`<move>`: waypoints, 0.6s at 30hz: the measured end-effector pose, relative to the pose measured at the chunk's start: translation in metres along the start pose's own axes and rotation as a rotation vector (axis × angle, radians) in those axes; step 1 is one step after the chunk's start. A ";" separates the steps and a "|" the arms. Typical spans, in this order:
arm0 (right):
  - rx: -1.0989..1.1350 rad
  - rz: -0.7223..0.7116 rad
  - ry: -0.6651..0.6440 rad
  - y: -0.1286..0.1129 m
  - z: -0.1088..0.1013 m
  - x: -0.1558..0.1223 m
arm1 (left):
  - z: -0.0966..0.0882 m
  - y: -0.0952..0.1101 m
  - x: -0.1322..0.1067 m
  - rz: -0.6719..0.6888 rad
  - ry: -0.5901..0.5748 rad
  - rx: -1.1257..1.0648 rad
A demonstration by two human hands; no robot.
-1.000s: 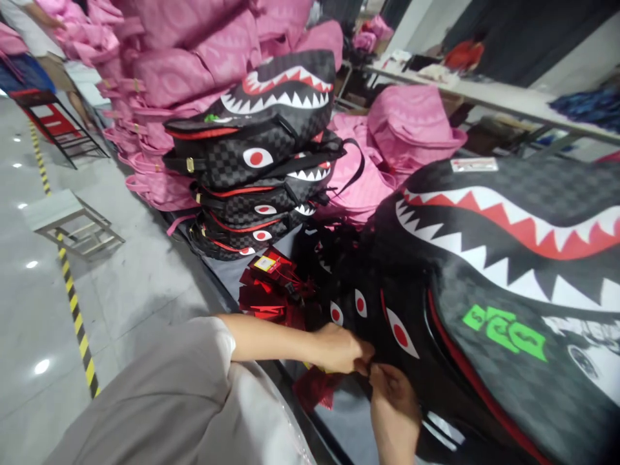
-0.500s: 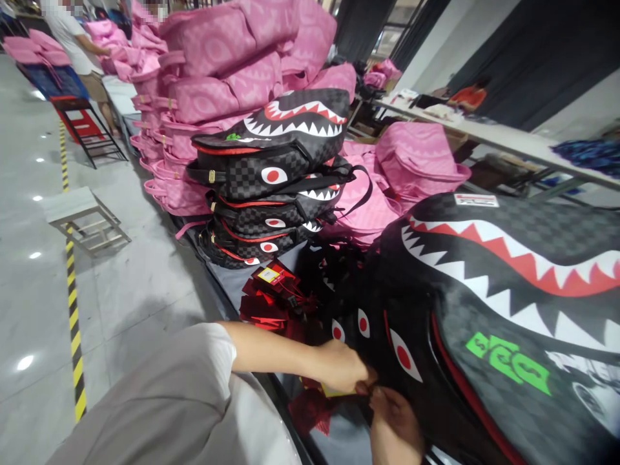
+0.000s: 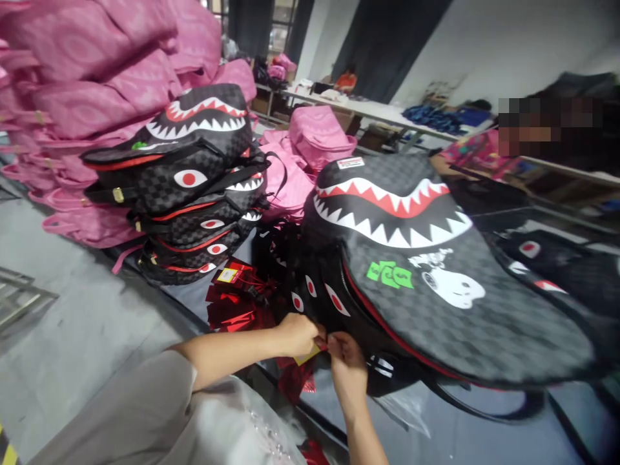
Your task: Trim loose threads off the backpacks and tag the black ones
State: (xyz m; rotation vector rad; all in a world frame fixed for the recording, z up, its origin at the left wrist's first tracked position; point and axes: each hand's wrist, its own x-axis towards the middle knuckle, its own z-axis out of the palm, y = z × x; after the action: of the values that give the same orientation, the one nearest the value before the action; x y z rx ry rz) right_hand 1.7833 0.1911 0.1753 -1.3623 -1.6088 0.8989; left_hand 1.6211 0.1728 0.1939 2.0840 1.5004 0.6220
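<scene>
My left hand (image 3: 299, 334) is closed beside a black checked backpack (image 3: 431, 310) with a printed shark mouth. Just under its fingers shows a hang tag (image 3: 307, 356), yellow and red, which it pinches. My right hand (image 3: 347, 358) is closed too, its fingertips meeting the left ones at the backpack's near side. What the right fingers pinch is too small to make out. A pile of red tags (image 3: 236, 310) lies left of the backpack, and more red tags (image 3: 295, 381) lie beneath my hands.
Several black shark backpacks (image 3: 194, 177) are stacked at left, before a tall pile of pink backpacks (image 3: 97, 77). More pink bags (image 3: 320, 139) lie behind. Across the table, a person in a patterned top (image 3: 477, 155) is near another black bag (image 3: 571, 261). A clear plastic bag (image 3: 407, 410) lies at the table edge.
The view has swung right, bringing the whole backpack front and the person across the table into sight. My hands stay close together at the backpack's side.
</scene>
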 end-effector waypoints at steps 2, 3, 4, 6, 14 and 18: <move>0.011 -0.015 0.029 0.001 0.002 -0.001 | 0.000 -0.001 -0.001 -0.022 0.058 0.009; 0.017 -0.019 0.036 0.002 0.003 -0.001 | 0.000 -0.001 -0.001 -0.016 0.061 0.002; 0.019 -0.019 0.036 0.003 0.004 -0.001 | 0.000 -0.002 -0.001 -0.001 0.053 -0.008; 0.021 -0.025 0.041 0.004 0.006 0.000 | 0.002 -0.002 0.000 0.029 0.057 -0.026; -0.119 -0.086 0.039 -0.011 0.002 -0.011 | -0.020 -0.042 -0.004 -0.005 0.319 -0.148; -0.442 -0.358 0.099 -0.019 0.001 -0.035 | -0.071 -0.121 -0.013 -0.417 0.392 0.146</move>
State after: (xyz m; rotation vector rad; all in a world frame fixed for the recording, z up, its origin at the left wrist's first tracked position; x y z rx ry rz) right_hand 1.7770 0.1536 0.1875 -1.3168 -1.9646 0.2669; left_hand 1.4851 0.2027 0.1713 1.7279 2.1822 0.8043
